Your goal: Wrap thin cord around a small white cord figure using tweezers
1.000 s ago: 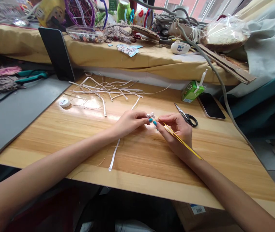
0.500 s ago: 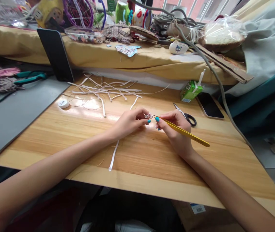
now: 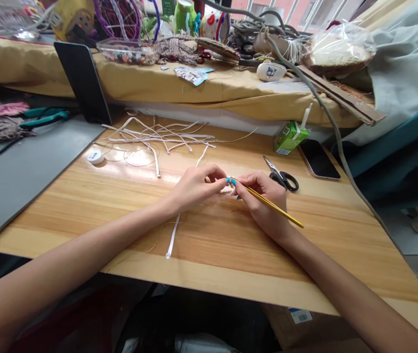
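Observation:
My left hand point(image 3: 199, 186) is closed in a pinch at the middle of the wooden table, on a small curled white piece that the fingertips now mostly hide. Close against it, my right hand point(image 3: 262, 196) grips yellow tweezers point(image 3: 275, 207), whose tips meet the left fingertips. Both thumbs nearly touch over the small piece. A white strip point(image 3: 173, 238) lies on the table under my left wrist. Scissors point(image 3: 282, 177) with black handles rest just beyond my right hand.
Long white strips point(image 3: 157, 135) and thin wire lie tangled at the back, beside a small white round spool point(image 3: 95, 157). A green drink carton point(image 3: 290, 138) and a phone point(image 3: 319, 158) stand back right. A dark tablet point(image 3: 83, 81) leans against the cloth-covered ledge point(image 3: 150, 88).
My right hand has shifted slightly left, bringing its thumb up to the left thumb. The tweezers have turned edge-on, and the curled piece is now largely covered.

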Tool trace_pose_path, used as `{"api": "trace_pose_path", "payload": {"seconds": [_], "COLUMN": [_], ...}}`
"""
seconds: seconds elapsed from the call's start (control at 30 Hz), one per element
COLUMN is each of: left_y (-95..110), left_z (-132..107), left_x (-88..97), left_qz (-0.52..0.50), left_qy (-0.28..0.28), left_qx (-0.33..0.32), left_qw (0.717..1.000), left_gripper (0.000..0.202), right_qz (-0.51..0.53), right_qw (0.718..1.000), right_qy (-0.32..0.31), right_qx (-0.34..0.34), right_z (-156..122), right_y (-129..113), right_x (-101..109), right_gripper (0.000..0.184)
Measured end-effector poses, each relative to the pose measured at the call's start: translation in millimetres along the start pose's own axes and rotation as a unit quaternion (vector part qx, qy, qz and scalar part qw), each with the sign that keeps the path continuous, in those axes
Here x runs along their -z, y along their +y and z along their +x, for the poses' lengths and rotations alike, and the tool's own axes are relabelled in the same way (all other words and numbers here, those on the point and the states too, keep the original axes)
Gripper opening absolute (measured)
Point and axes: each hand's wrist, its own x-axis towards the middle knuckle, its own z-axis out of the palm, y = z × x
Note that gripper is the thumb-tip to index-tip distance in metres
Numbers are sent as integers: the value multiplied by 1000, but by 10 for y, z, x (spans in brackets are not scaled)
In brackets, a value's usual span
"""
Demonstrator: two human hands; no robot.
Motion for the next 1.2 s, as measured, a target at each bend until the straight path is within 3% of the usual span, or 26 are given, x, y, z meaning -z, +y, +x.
{"api": "trace_pose_path", "payload": {"seconds": [0.23, 0.43, 0.6, 0.97, 1.2], "left_y": [-94, -103, -80, -53, -79], "left_z": [18, 9, 13, 10, 26], "left_x": [-18, -15, -19, -21, -43], "left_qz": [80, 78, 65, 43, 51], "left_qy": [49, 50, 44, 19, 46], "left_qx": [-68, -83, -70, -47, -83], "left_qw": [993, 992, 994, 998, 994], "left_gripper": [11, 9, 7, 10, 7], "right_qz": [-75, -118, -120, -86, -99], "right_qw": [996, 989, 989, 996, 995], "right_qy": [-3, -35, -26, -13, -18], "right_qx": [54, 75, 87, -7, 5], "right_z": [9, 22, 8, 5, 9], "right_y": [-18, -30, -7, -40, -46], "right_x": [-16, -13, -39, -10, -10], "right_gripper": [6, 7, 7, 13, 13]}}
